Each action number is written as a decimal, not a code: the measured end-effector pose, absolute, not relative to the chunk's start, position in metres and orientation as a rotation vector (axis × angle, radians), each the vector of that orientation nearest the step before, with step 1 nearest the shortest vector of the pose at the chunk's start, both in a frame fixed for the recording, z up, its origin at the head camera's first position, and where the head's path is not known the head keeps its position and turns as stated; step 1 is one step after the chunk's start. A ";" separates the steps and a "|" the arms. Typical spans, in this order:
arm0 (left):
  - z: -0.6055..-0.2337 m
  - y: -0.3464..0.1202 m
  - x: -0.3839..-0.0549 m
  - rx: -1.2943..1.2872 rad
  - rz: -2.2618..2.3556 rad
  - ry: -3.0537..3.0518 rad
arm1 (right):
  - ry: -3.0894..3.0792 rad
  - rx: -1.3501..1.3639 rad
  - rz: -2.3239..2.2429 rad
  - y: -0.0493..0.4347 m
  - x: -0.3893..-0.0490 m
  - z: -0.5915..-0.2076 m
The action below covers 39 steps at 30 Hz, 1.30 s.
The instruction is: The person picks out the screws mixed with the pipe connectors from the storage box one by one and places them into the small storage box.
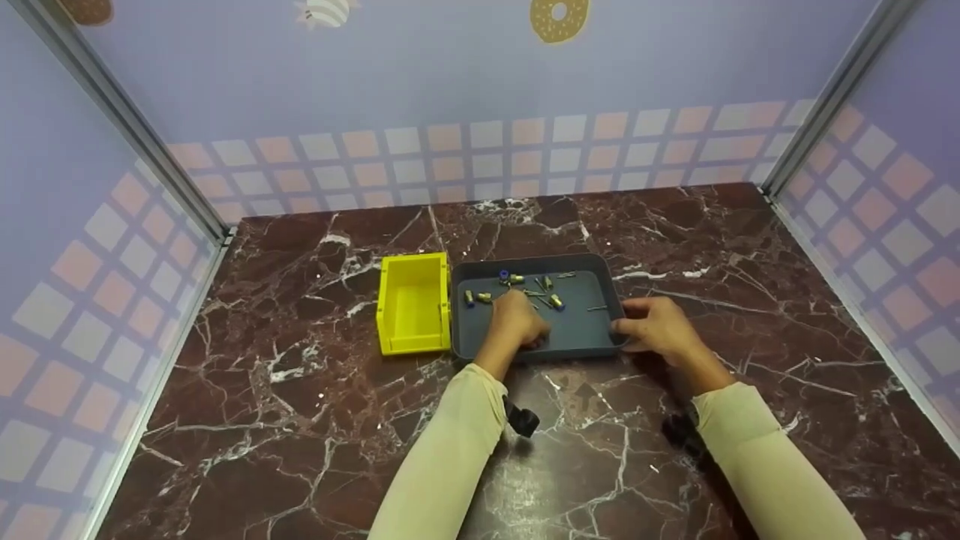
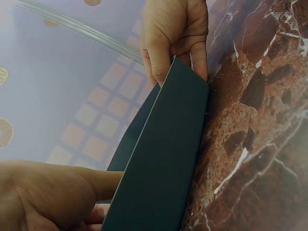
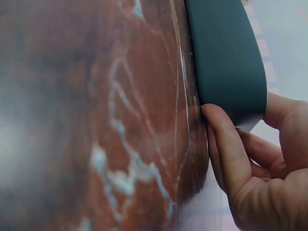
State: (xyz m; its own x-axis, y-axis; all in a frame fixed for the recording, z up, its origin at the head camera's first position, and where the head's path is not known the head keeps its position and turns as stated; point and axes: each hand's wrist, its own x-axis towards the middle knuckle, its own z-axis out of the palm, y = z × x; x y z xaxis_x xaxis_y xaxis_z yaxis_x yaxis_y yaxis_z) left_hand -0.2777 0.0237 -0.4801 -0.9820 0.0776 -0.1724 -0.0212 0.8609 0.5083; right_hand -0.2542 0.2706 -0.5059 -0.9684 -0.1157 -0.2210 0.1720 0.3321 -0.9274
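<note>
I see light purple walls [image 1: 480, 75] with pink and white squares near the bottom. They stand around a dark red table [image 1: 300, 420] with white lines all over it. Two pale yellow sleeves [image 1: 442, 457] reach in from the near side.

A grey tray [image 1: 577, 330] sits flat on the table, in front of the arms. A yellow bin [image 1: 417, 344] is right beside it on the left, and I cannot tell if the two touch.

The right hand [image 1: 660, 326] holds the tray by its right side, close to the near corner. Its thumb goes over the edge, and the other fingers are outside, low by the table. The left hand [image 1: 517, 321] reaches down into the tray with its fingers bent. I cannot tell if it holds anything, because its fingertips are hidden.

I see a small black thing [image 1: 523, 418] by the left wrist. In the tray, gold parts [image 1: 557, 302], some with blue ends, lie mostly in the far half. Thin silver pins [image 1: 597, 308] lie there too, with one alone near the right wall.
</note>
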 end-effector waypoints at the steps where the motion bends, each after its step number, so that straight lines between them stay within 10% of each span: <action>1: -0.480 0.023 -0.278 0.067 0.754 2.867 | 2.349 0.049 -1.685 0.270 -0.255 -0.506; 39: -0.448 -0.019 -0.263 0.037 1.257 2.740 | 2.351 0.061 -1.709 0.270 -0.254 -0.508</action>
State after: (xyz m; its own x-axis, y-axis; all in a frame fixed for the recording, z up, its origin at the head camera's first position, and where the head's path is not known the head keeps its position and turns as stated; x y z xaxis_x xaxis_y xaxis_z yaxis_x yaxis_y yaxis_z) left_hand -0.2633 -0.0193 -0.4481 -0.9917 0.0746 -0.1045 -0.0305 0.6536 0.7562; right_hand -0.2544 0.2701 -0.5082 -0.9718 -0.1030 -0.2121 0.1700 0.3171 -0.9330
